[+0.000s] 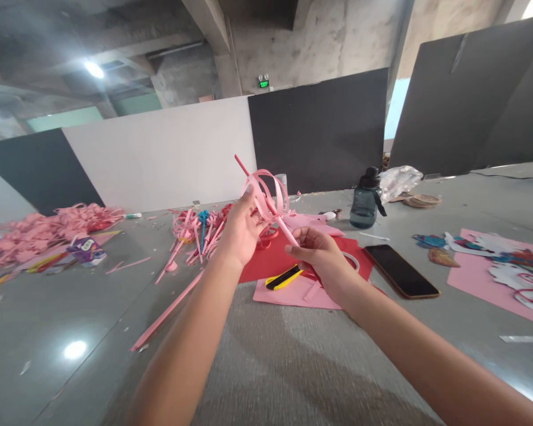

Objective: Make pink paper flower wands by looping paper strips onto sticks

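Note:
A pink paper craft (pixel 266 190), loops of paper strip on a thin pink stick, is held up above the grey table (pixel 266 355). My left hand (pixel 240 231) grips the looped strips from the left. My right hand (pixel 322 257) pinches the lower end of the stick. Beneath the hands lie red paper (pixel 270 260) and pink paper (pixel 288 293) sheets, with a yellow-and-black utility knife (pixel 284 278) on them.
A black phone (pixel 400 270) lies right of the sheets. A dark water bottle (pixel 364 201) stands behind. Finished pink stick pieces (pixel 195 231) and a long pink strip (pixel 166 313) lie left; a pink pile (pixel 48 228) at far left. Coloured cutouts on pink paper (pixel 506 266) sit right.

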The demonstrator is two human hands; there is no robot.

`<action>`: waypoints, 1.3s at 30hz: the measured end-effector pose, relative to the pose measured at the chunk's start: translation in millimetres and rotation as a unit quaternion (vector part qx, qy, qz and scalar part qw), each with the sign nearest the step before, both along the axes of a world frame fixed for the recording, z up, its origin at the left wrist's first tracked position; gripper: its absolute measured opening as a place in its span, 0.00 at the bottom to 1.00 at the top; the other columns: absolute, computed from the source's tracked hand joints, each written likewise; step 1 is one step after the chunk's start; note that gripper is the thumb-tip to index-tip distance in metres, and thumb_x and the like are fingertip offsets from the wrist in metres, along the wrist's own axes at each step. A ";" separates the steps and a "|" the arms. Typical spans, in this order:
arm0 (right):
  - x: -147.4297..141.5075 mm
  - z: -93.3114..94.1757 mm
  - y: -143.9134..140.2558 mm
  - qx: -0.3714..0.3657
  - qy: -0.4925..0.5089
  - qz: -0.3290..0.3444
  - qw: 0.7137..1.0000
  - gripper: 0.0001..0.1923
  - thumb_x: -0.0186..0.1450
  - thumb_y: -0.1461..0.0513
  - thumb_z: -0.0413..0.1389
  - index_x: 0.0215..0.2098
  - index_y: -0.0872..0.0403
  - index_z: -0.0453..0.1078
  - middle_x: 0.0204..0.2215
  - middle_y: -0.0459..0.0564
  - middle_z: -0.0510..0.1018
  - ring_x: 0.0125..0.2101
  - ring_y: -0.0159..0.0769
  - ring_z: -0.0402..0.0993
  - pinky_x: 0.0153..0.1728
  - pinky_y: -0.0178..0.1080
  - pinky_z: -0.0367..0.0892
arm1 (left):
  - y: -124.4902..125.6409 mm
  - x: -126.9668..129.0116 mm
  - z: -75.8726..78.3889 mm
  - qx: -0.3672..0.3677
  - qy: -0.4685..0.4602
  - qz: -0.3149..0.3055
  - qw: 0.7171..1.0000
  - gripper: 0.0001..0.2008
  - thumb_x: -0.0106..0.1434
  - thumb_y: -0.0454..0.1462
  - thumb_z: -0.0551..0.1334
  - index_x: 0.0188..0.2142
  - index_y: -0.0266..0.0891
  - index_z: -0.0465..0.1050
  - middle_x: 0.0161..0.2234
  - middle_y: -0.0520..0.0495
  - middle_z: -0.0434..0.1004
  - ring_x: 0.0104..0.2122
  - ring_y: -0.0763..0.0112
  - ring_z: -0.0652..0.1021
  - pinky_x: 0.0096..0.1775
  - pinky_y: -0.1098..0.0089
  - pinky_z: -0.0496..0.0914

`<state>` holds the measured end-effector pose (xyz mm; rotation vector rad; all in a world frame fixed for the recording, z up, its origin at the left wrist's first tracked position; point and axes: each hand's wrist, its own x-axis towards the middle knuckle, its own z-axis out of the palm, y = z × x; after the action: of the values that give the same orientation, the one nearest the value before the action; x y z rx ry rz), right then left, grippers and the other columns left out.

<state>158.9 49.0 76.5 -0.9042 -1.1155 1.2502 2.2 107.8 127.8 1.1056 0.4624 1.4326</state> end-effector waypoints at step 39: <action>-8.5 -3.4 -5.9 -0.025 0.038 0.109 0.993 0.19 0.51 0.51 0.71 0.25 0.54 0.71 0.22 0.46 0.72 0.25 0.30 0.66 0.28 0.37 0.54 | 0.6 -10.7 4.6 -0.042 -0.087 -0.039 0.995 0.09 0.58 0.33 0.72 0.39 0.39 0.78 0.37 0.51 0.82 0.34 0.73 0.81 0.36 0.72 0.76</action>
<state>150.4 43.1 73.1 -0.7796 -1.1500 1.4853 -8.5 108.4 132.4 0.9127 0.3489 1.4137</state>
